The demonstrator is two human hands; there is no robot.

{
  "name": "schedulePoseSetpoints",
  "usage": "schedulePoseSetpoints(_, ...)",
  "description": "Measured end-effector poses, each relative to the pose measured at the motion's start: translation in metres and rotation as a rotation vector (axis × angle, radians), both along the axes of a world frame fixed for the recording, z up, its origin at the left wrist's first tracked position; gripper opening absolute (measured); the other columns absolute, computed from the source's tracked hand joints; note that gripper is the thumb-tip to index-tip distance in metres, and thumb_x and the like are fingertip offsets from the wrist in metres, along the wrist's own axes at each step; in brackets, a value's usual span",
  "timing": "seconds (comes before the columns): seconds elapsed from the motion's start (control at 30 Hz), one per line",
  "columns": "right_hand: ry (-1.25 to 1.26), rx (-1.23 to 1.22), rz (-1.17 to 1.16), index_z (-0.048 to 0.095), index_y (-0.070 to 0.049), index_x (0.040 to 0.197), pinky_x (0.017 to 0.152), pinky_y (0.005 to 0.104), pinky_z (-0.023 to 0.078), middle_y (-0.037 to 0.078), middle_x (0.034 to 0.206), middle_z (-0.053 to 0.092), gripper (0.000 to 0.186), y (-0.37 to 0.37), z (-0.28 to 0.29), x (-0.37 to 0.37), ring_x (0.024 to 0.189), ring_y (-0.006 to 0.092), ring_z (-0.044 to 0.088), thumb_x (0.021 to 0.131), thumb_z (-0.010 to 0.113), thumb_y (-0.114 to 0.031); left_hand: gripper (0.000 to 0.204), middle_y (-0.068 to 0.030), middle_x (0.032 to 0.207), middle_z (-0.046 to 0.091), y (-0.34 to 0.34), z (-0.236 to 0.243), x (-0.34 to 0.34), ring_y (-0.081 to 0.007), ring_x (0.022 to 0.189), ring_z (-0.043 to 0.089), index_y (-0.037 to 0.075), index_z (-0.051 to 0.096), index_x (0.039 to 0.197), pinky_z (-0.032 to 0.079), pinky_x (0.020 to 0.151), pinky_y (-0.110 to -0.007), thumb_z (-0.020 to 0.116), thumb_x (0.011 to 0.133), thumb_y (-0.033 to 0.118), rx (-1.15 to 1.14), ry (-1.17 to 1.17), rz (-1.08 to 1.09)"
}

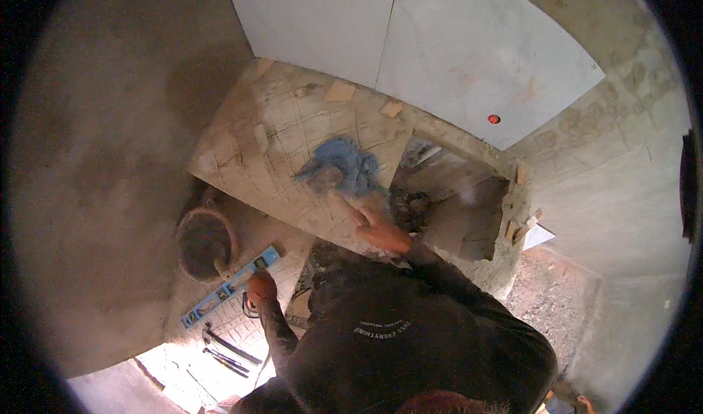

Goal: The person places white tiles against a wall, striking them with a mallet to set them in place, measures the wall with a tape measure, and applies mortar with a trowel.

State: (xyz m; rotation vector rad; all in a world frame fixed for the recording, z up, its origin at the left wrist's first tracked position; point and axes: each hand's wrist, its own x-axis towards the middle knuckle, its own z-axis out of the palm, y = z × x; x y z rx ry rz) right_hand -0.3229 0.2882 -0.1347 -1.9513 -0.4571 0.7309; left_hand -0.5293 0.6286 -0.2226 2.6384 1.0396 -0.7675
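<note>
My right hand (pixel 382 231) is closed round the pale handle of a trowel (pixel 324 180). Its grey blade rests at the near edge of a wet blue-grey mortar heap (pixel 348 161), which lies on a scored tan surface. Down to the left, my left hand (pixel 261 288) is curled into a fist beside the upper end of a blue spirit level (pixel 231 286). A small dark, rounded object with a touch of red (pixel 250 306) shows just under that fist; I cannot tell whether the fist holds it.
A round bucket (pixel 233 231) stands by the left wall, with a pale handle at its rim. A hammer (pixel 227 341) and pliers-like tools (pixel 225 361) lie below the level. Right of the mortar is a recess (pixel 469 209) with rubble. Large pale panels (pixel 439 55) line the far wall.
</note>
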Motion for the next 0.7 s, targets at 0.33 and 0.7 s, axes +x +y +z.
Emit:
schedulePoseSetpoints(0.33, 0.003, 0.381, -0.479, 0.057, -0.006, 0.122, 0.058, 0.0265, 0.045, 0.0, 0.088, 0.057, 0.029, -0.064, 0.102, 0.014, 0.069, 0.0077, 0.052, 0.1, 0.065, -0.023, 0.066, -0.0248, 0.161, 0.034, -0.111, 0.196, 0.368, -0.0389, 0.15, 0.031, 0.0, 0.038, 0.153, 0.027, 0.123, -0.047, 0.065, 0.097, 0.022, -0.387, -1.423, -0.452)
schedulePoseSetpoints(0.7, -0.124, 0.485, -1.151, 0.054, -0.001, 0.127, 0.043, 0.0255, 0.038, -0.002, 0.07, 0.053, 0.04, -0.095, 0.152, -0.058, 0.049, 0.0087, 0.047, 0.1, 0.063, -0.03, 0.086, -0.0337, 0.164, 0.015, -0.259, 0.32, 0.604, -0.0545, 0.152, 0.009, -0.01, 0.02, 0.156, 0.008, 0.12, -0.07, 0.057, 0.099, 0.043, -0.035, -1.955, -0.476)
